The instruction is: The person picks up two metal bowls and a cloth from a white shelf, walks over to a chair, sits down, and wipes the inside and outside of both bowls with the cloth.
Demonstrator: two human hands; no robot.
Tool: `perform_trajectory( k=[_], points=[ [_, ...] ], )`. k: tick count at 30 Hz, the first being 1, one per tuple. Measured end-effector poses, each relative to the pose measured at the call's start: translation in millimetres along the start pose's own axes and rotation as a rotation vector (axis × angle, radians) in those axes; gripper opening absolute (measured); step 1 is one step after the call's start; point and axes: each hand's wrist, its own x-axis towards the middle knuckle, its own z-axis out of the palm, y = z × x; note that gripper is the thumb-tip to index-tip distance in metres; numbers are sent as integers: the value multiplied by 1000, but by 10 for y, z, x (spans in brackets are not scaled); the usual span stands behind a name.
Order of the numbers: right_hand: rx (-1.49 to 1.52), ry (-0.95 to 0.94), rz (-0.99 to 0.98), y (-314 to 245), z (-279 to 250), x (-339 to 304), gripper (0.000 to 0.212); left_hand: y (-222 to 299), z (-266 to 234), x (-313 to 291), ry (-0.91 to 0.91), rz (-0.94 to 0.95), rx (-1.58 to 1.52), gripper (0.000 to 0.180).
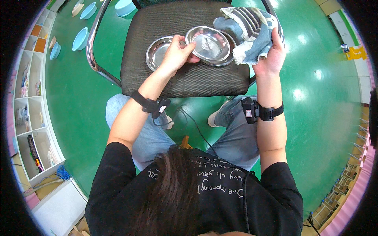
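Note:
My left hand (178,56) pinches the left rim of a shiny round metal dish (206,44), which is tilted above the chair seat. Partly hidden beneath it is a second metal dish (229,58). A third metal dish (156,50) lies on the seat behind my left hand, which covers part of it. My right hand (271,59), at the seat's right side, holds a bunched blue cloth (252,34) with dark stripes and white lace edging. The thumb shows along the cloth's right edge, while the other fingers are mostly hidden by it.
The dark mesh chair seat (181,84) has curved chrome armrests, one (91,43) on the left. Light-blue basins (80,38) stand on the green floor (84,118) at the far left. White shelves (36,92) line the left side. A black cable (197,128) hangs between my knees.

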Motion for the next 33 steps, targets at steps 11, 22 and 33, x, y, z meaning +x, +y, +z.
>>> perform_trajectory(
  k=[11, 22, 33],
  points=[
    [43, 59, 47, 31, 0, -7, 41, -52, 13, -1, -35, -14, 88, 50],
    [43, 67, 92, 43, 20, -30, 41, 9, -237, 23, 70, 396, 875, 35],
    [165, -119, 187, 83, 18, -36, 43, -108, -110, -89, -12, 498, 953, 40]
  ],
)
